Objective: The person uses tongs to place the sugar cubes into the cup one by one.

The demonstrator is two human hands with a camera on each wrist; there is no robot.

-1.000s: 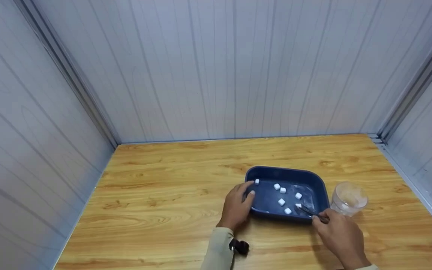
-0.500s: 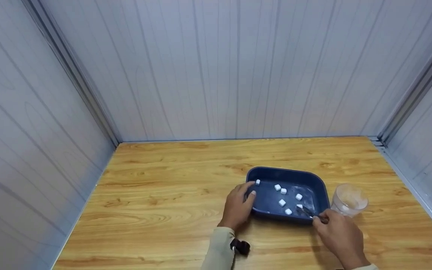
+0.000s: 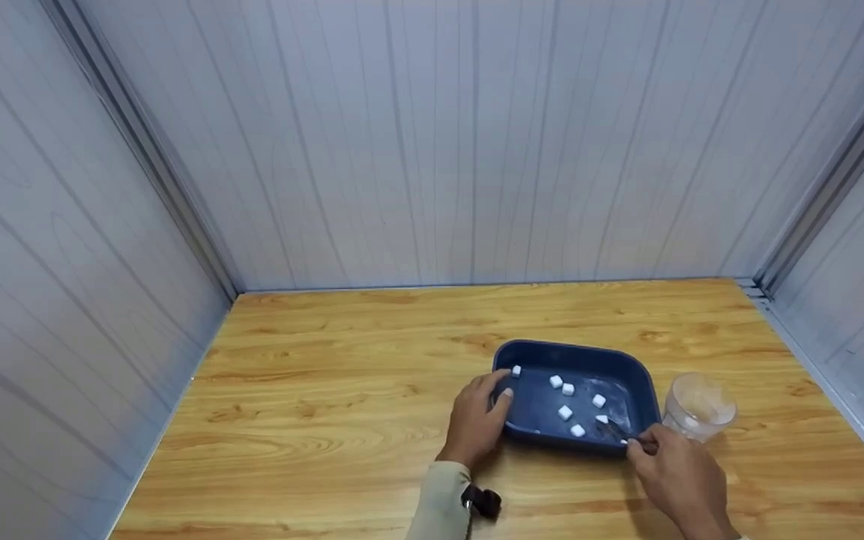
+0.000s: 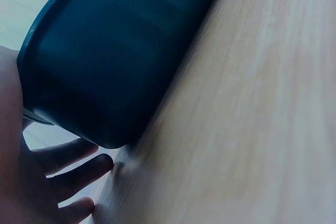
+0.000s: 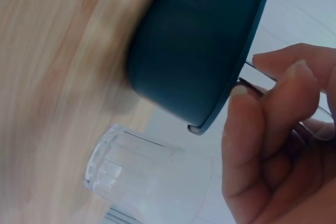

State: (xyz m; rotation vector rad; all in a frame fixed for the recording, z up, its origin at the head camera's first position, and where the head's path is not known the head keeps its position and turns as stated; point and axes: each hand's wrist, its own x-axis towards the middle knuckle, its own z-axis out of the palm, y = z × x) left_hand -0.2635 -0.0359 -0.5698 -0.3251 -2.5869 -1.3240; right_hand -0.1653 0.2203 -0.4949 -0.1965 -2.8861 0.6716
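Observation:
My left hand point(image 3: 477, 416) grips the left end of a dark blue tray point(image 3: 582, 351), thumb and index finger over the rim. In the left wrist view its other fingers point(image 4: 79, 177) hang loosely beside the tray's end wall. My right hand point(image 3: 683, 476) pinches slim metal tongs point(image 3: 616, 429) over the tray's front right corner; in the right wrist view their two arms run between thumb and fingers. The tong tips are at a white cube point(image 3: 602, 419), partly covered by them. Several more white cubes point(image 3: 565, 412) lie spread on the tray floor.
A clear plastic cup point(image 3: 702, 405) stands just right of the tray, behind my right hand. The wooden tabletop point(image 3: 327, 405) extends far to the left. Pale panel walls point(image 3: 432, 150) close off the back and both sides.
The tong tips have shifted slightly right, along with the cube at them. Left hand and tray hold their places; the head view has tilted a little.

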